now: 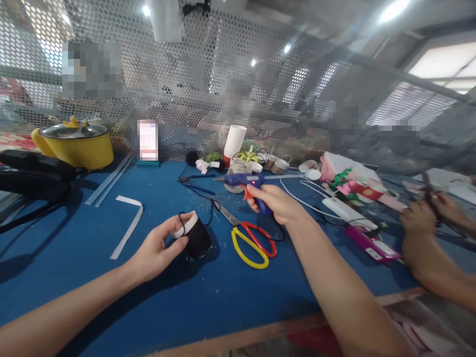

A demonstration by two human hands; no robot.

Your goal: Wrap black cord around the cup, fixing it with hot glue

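My left hand (pixel 163 248) holds a small white cup wrapped in black cord (pixel 198 240), tilted on its side just above the blue tabletop. A loose end of the cord runs from the cup back toward the pliers (pixel 197 179). In my right hand (pixel 273 201) is a blue hot glue gun (pixel 241 179), its nozzle pointing left and its orange trigger under my fingers. A clear glue stick sticks out of the gun's rear. Between my hands lie scissors (pixel 250 243) with one yellow and one red handle.
A bent white paper strip (pixel 130 225) and clear glue sticks (pixel 107 181) lie at left, near a yellow pot (pixel 80 146) and a phone (pixel 148 141). Stacked white cups (pixel 235 141) stand behind. Power strips (pixel 372 245) and a co-worker's hands (pixel 420 218) are at right.
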